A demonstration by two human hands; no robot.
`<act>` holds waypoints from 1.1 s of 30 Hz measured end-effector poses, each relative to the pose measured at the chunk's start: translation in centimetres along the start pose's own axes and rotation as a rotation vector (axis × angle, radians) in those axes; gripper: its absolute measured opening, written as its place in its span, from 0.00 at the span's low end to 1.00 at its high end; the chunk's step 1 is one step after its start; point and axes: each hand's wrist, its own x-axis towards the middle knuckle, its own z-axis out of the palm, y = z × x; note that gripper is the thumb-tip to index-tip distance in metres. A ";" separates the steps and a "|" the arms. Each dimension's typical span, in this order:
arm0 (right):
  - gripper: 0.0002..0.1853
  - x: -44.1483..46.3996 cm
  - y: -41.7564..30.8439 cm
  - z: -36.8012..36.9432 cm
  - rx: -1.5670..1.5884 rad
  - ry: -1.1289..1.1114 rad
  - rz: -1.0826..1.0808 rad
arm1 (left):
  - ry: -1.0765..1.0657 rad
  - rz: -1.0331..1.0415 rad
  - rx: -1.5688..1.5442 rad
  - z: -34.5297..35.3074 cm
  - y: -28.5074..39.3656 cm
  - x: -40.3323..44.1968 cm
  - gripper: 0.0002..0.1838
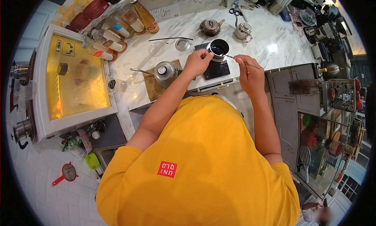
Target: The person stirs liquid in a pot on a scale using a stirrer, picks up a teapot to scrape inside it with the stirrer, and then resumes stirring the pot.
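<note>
My left hand [198,63] is closed at the near left rim of a metal cup [219,47] with a dark inside; whether it grips the rim is hard to tell. Pinched in my right hand [250,71] is a thin dark stirrer [231,57], its far end reaching over the cup's opening. The cup stands on a black scale [216,70] at the counter's front edge. To the left, a steel gooseneck kettle [164,72] with a round dial on its lid rests on a wooden board [153,88].
Behind the cup are a dark teapot [210,27], a silver teapot [243,31] and a small round lid [182,45]. Bottles [144,18] line the back left, near a yellow-lit display case [78,73]. A plastic cup [112,85] stands left of the kettle. A person [314,212] shows at bottom right.
</note>
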 end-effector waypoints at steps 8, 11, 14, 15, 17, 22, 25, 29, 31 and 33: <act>0.04 -0.1 0.4 -0.2 -0.002 -0.015 -0.010 | 0.004 0.001 0.018 -0.2 0.4 -0.2 0.19; 0.04 0.0 0.4 -0.3 0.009 -0.015 -0.013 | -0.001 -0.009 -0.002 -0.2 0.4 -0.2 0.19; 0.03 0.1 0.3 -0.3 0.014 -0.017 -0.017 | 0.009 0.015 -0.010 0.2 -0.7 0.2 0.19; 0.03 0.1 0.3 -0.3 0.013 -0.017 -0.019 | 0.017 0.034 -0.009 0.2 -0.7 0.3 0.19; 0.03 0.2 0.4 -0.3 0.017 -0.014 -0.022 | 0.019 0.037 0.001 0.3 -0.9 0.4 0.19; 0.03 0.1 0.7 -0.4 0.004 -0.038 -0.005 | -0.003 -0.006 -0.001 -0.1 0.1 -0.1 0.19; 0.04 0.1 0.9 -0.4 0.006 -0.028 -0.009 | 0.016 0.026 -0.002 0.1 -0.2 0.1 0.19; 0.04 0.1 0.9 -0.4 0.013 -0.023 -0.008 | 0.010 0.005 -0.002 0.0 -0.3 0.2 0.20; 0.04 0.1 0.9 -0.4 0.019 -0.021 -0.009 | 0.009 0.007 -0.008 0.0 -0.4 0.3 0.20; 0.04 0.0 0.9 -0.4 0.021 -0.020 -0.010 | 0.010 0.014 -0.008 0.0 -0.4 0.3 0.20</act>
